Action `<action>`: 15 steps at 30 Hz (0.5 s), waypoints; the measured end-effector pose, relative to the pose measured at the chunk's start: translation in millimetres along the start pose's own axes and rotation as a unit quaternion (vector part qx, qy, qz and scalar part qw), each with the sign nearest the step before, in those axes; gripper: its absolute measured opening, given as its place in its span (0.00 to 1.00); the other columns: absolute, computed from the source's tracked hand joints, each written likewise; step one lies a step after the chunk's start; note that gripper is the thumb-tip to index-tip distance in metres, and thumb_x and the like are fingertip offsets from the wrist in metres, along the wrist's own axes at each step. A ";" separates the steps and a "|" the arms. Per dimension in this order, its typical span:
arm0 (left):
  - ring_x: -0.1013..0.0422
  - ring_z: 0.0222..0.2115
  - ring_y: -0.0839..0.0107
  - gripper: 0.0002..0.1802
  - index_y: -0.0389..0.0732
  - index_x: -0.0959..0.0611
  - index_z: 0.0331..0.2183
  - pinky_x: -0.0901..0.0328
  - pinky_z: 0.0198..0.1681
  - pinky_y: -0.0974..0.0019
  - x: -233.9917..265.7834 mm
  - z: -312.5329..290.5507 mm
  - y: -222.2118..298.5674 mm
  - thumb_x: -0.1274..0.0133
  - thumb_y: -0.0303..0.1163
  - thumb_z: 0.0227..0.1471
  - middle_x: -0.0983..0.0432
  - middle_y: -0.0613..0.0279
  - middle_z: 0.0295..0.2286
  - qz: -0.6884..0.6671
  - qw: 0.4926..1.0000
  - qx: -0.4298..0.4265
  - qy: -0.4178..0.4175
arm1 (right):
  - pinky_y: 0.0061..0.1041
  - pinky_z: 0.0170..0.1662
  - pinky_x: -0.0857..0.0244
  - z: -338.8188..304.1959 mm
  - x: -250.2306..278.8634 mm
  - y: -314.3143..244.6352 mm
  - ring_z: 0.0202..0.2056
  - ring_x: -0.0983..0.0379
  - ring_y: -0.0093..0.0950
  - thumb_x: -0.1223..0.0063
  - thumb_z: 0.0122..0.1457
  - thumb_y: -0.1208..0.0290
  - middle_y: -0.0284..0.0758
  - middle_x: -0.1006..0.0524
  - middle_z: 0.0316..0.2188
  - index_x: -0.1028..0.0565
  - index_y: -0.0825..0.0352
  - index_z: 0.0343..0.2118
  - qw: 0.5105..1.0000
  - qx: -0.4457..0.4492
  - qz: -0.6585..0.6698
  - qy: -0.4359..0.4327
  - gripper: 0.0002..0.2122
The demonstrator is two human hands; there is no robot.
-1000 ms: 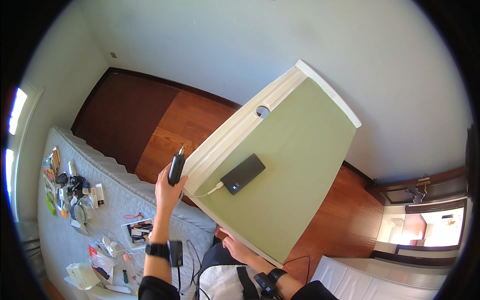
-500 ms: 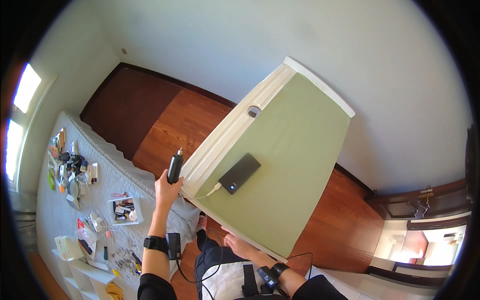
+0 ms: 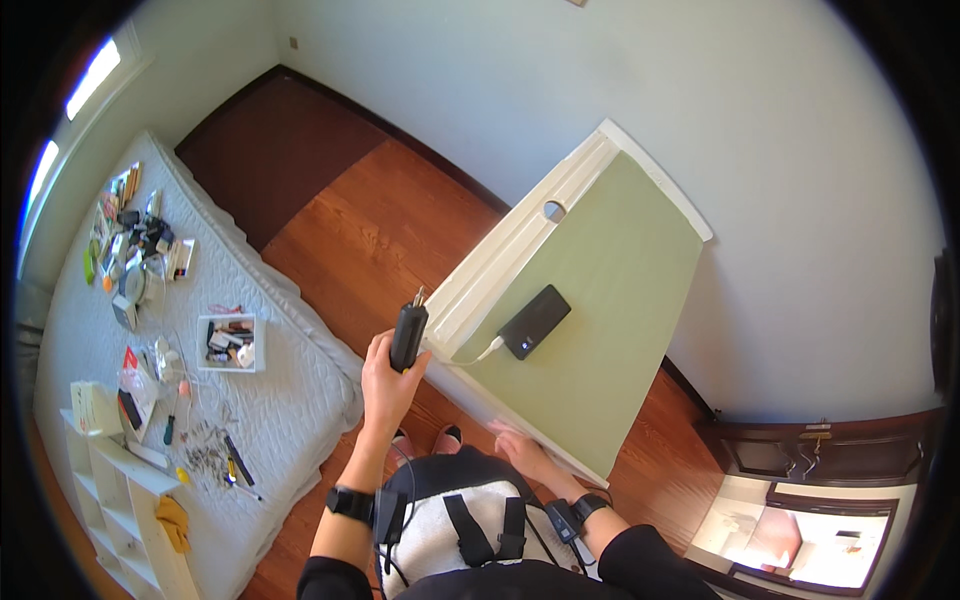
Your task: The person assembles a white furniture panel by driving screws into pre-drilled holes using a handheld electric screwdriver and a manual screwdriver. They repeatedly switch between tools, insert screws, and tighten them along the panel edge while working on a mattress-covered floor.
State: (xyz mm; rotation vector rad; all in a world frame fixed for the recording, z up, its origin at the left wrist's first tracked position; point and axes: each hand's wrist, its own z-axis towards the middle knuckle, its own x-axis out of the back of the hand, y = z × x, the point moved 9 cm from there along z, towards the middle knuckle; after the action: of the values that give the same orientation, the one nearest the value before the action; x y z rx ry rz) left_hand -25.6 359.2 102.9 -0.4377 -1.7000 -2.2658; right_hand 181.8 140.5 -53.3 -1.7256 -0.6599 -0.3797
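In my left hand (image 3: 385,390) is a black cordless screwdriver (image 3: 409,338), held upright with its metal tip pointing up, beside the left near corner of a table. This table has a green top (image 3: 610,320) and a white frame with a grooved strip and a round hole. My right hand (image 3: 525,452) rests against the near white edge, fingers stretched out, holding nothing. A black power bank (image 3: 535,321) lies on the green top. A white cable (image 3: 490,349) is plugged into it and runs toward my left hand; its far end is hidden.
On the left, a bed with a pale quilted cover (image 3: 290,400) carries a white box (image 3: 258,345) of small items, a screwdriver (image 3: 169,429), scattered small hardware (image 3: 208,452) and other clutter. A white shelf unit (image 3: 120,520) stands at lower left. A wall rises behind the table.
My view has shifted, so the table appears farther right and the bed farther left. The left hand still grips the cordless screwdriver; the right stays at the near edge.
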 end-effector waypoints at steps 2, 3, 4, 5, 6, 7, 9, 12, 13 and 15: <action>0.26 0.21 0.65 0.16 0.32 0.22 0.33 0.33 0.25 0.64 9.3 -34.2 -23.4 0.37 0.33 0.44 0.24 0.58 0.21 -0.067 0.975 0.200 -0.072 | 0.35 0.63 0.49 -4.2 6.6 2.5 0.60 0.39 0.43 0.63 0.64 0.72 0.47 0.30 0.55 0.27 0.71 0.27 1.000 -0.022 0.020 -0.008 0.13; 0.27 0.18 0.69 0.16 0.33 0.22 0.32 0.33 0.23 0.66 11.1 -57.9 -32.7 0.37 0.34 0.45 0.24 0.60 0.19 -0.100 0.943 0.299 -0.110 | 0.35 0.63 0.50 -6.7 9.8 1.5 0.60 0.40 0.43 0.64 0.64 0.72 0.47 0.31 0.55 0.28 0.71 0.27 1.000 -0.023 0.021 -0.007 0.13; 0.31 0.13 0.78 0.17 0.33 0.24 0.31 0.37 0.16 0.72 12.8 -72.1 -32.8 0.38 0.36 0.47 0.27 0.64 0.15 -0.168 0.917 0.344 -0.109 | 0.35 0.64 0.51 -8.5 11.1 0.8 0.61 0.41 0.42 0.65 0.65 0.71 0.47 0.32 0.56 0.28 0.71 0.27 0.999 -0.031 0.032 -0.018 0.14; 0.31 0.13 0.79 0.16 0.34 0.24 0.31 0.37 0.16 0.73 14.4 -83.0 -33.8 0.38 0.36 0.48 0.28 0.64 0.15 -0.159 0.908 0.365 -0.132 | 0.35 0.64 0.51 -7.7 10.9 5.0 0.61 0.41 0.42 0.65 0.65 0.72 0.47 0.32 0.57 0.29 0.71 0.27 0.997 -0.060 0.050 -0.021 0.14; 0.32 0.13 0.79 0.16 0.34 0.25 0.30 0.38 0.16 0.74 16.1 -95.5 -32.5 0.39 0.36 0.49 0.28 0.65 0.14 -0.153 0.894 0.391 -0.158 | 0.35 0.64 0.51 -9.3 13.5 2.3 0.61 0.41 0.42 0.65 0.65 0.72 0.47 0.32 0.57 0.29 0.71 0.27 0.996 -0.064 0.055 -0.019 0.13; 0.32 0.13 0.79 0.15 0.35 0.26 0.30 0.38 0.16 0.74 17.0 -108.7 -31.6 0.39 0.35 0.49 0.29 0.65 0.14 -0.142 0.881 0.412 -0.184 | 0.35 0.64 0.51 -9.4 14.7 -1.5 0.62 0.42 0.42 0.65 0.65 0.72 0.47 0.32 0.57 0.29 0.70 0.27 0.997 -0.060 0.053 -0.012 0.13; 0.32 0.14 0.79 0.18 0.33 0.28 0.34 0.37 0.17 0.74 15.6 -128.3 -25.3 0.41 0.38 0.53 0.27 0.63 0.19 -0.146 0.870 0.427 -0.198 | 0.32 0.60 0.45 -7.7 14.8 -5.8 0.56 0.35 0.38 0.61 0.65 0.71 0.44 0.27 0.51 0.25 0.70 0.31 0.994 -0.087 0.072 -0.010 0.12; 0.31 0.17 0.79 0.19 0.31 0.29 0.41 0.36 0.20 0.73 12.0 -153.1 -12.7 0.46 0.37 0.57 0.29 0.65 0.20 -0.155 0.879 0.412 -0.181 | 0.24 0.52 0.38 -3.7 8.0 -11.8 0.45 0.29 0.24 0.54 0.65 0.68 0.33 0.23 0.41 0.23 0.70 0.41 0.974 -0.157 0.158 -0.038 0.12; 0.30 0.19 0.79 0.21 0.32 0.30 0.46 0.35 0.23 0.73 8.3 -162.6 -8.2 0.47 0.36 0.58 0.29 0.65 0.22 -0.161 0.878 0.409 -0.191 | 0.21 0.50 0.38 -7.5 4.8 -9.5 0.44 0.29 0.22 0.54 0.65 0.67 0.32 0.23 0.40 0.23 0.70 0.42 0.936 -0.222 0.268 -0.048 0.13; 0.29 0.20 0.78 0.28 0.33 0.31 0.52 0.35 0.24 0.73 -2.9 -186.7 -4.1 0.45 0.39 0.57 0.27 0.64 0.23 -0.256 0.837 0.453 -0.168 | 0.17 0.46 0.38 -14.3 -6.6 -10.0 0.42 0.30 0.18 0.52 0.65 0.64 0.31 0.23 0.39 0.24 0.70 0.45 0.809 -0.339 0.478 -0.051 0.14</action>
State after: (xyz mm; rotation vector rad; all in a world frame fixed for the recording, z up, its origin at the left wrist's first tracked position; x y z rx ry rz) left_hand -38.6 180.9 48.8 -0.1552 -3.0859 -1.3565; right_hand 171.9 126.7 -45.6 -2.5143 0.4020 0.2429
